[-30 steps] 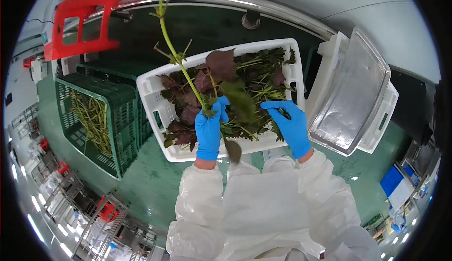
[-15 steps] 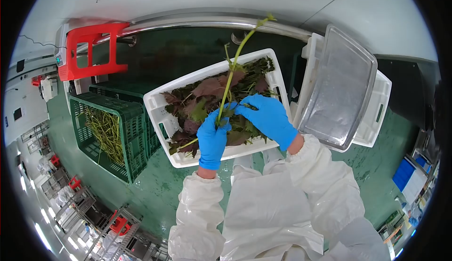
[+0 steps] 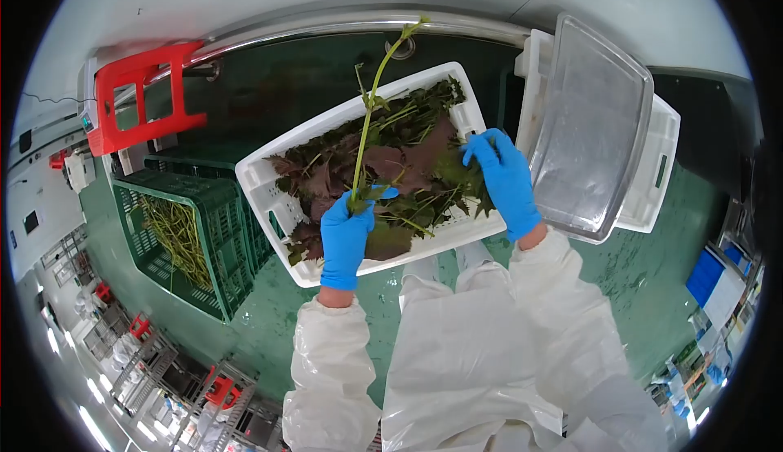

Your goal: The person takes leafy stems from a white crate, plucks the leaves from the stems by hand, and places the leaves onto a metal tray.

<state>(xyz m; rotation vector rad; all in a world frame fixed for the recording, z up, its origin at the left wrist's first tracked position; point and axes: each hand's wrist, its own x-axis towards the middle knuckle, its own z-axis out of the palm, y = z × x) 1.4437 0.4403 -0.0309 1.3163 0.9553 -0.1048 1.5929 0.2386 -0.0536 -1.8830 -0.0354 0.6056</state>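
Observation:
My left hand (image 3: 347,236), in a blue glove, is closed around the lower end of a long green stem (image 3: 369,113) that rises past the far rim of a white crate (image 3: 273,146). Dark purple and green leaves (image 3: 400,166) fill much of that crate. Over its right end is my right hand (image 3: 506,181), also gloved in blue, its fingers bent down beside green leaves. Whether those fingers hold a leaf is hidden.
At the left, a green crate (image 3: 220,244) holds cut stems (image 3: 179,240), with a red plastic stool (image 3: 151,97) behind it. A metal tray (image 3: 591,130) leans on white crates (image 3: 656,166) at the right. A metal rail (image 3: 326,26) runs behind.
My right hand came in to the stem beside my left hand, then moved away to the right. My left hand kept hold of the stem, which swung from leaning left to leaning right.

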